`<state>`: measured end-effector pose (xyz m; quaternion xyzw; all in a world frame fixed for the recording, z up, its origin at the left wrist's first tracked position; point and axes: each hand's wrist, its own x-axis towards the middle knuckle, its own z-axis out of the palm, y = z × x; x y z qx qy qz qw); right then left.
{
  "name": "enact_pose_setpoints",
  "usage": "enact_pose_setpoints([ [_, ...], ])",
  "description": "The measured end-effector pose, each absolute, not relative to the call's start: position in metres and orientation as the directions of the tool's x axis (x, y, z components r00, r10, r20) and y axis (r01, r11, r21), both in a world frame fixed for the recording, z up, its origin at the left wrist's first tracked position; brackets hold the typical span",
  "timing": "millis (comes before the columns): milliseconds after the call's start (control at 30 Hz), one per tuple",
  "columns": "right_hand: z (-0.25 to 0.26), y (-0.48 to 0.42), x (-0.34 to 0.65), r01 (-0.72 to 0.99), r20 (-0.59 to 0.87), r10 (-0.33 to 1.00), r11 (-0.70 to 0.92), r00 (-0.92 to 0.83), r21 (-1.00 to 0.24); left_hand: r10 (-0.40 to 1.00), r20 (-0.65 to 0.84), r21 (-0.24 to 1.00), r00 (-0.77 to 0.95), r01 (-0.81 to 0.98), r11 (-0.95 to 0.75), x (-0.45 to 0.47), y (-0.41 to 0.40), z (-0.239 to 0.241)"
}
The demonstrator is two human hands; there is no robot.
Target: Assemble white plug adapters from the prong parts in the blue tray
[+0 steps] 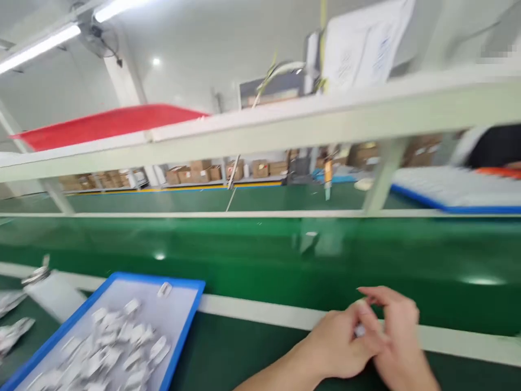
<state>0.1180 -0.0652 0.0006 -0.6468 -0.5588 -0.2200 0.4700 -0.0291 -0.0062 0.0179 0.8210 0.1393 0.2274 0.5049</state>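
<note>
My left hand [340, 342] and my right hand [399, 328] meet over the near edge of the bench at the lower right. Between the fingers of the left hand shows a bit of a small white part [359, 329], mostly covered. The right hand's fingers are bent and closed against the left hand's fingertips; what they pinch, if anything, is hidden. To the left lies a blue-rimmed tray [193, 309] with a pile of small white plastic parts [108, 347]. One single white part [164, 289] sits apart near the tray's far rim.
A white bottle with a metal top [55, 296] and silvery packets [14, 334] lie left of the tray. Beyond a pale strip runs a shiny green belt [252, 255]. A pale shelf frame [260, 127] crosses above it. Another blue-rimmed tray [459, 190] stands far right, near a dark-sleeved person.
</note>
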Motion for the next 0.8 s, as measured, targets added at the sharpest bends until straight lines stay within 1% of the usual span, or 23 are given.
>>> enact_pose_setpoints([
  [67, 0.005, -0.069, 0.117, 0.951, 0.856, 0.456, 0.062, 0.244, -0.304, 0.442, 0.347, 0.880, 0.827, -0.125, -0.458, -0.026, -0.011, 0.015],
  [100, 0.005, -0.071, 0.116, 0.952, 0.852, 0.464, 0.059, 0.241, -0.302, 0.438, 0.382, 0.875, 0.814, -0.165, -0.456, -0.024, -0.013, 0.015],
  [133, 0.005, -0.073, 0.115, 0.947, 0.831, 0.501, 0.065, 0.242, -0.315, 0.443, 0.402, 0.873, 0.801, -0.190, -0.449, -0.023, -0.014, 0.015],
  [200, 0.002, -0.078, 0.109, 0.921, 0.773, 0.575, 0.085, 0.267, -0.381, 0.478, 0.407, 0.883, 0.779, -0.201, -0.424, -0.023, -0.014, 0.014],
  [300, -0.002, -0.079, 0.098, 0.847, 0.668, 0.664, 0.097, 0.336, -0.523, 0.532, 0.358, 0.917, 0.768, -0.183, -0.353, -0.026, -0.010, 0.011],
  [400, -0.004, -0.076, 0.094, 0.763, 0.581, 0.705, 0.087, 0.406, -0.640, 0.536, 0.299, 0.945, 0.789, -0.169, -0.279, -0.028, -0.005, 0.008],
  [467, -0.003, -0.075, 0.093, 0.722, 0.549, 0.711, 0.085, 0.439, -0.687, 0.533, 0.275, 0.955, 0.800, -0.166, -0.244, -0.029, -0.005, 0.009],
  [600, 0.004, -0.074, 0.094, 0.668, 0.542, 0.673, 0.096, 0.503, -0.738, 0.544, 0.248, 0.964, 0.801, -0.148, -0.221, -0.029, -0.005, 0.011],
  [700, 0.014, -0.071, 0.095, 0.640, 0.569, 0.602, 0.122, 0.560, -0.759, 0.579, 0.228, 0.966, 0.782, -0.108, -0.235, -0.029, -0.003, 0.011],
  [800, 0.036, -0.072, 0.097, 0.610, 0.596, 0.538, 0.179, 0.596, -0.772, 0.590, 0.202, 0.968, 0.782, -0.069, -0.240, -0.030, -0.001, 0.011],
])
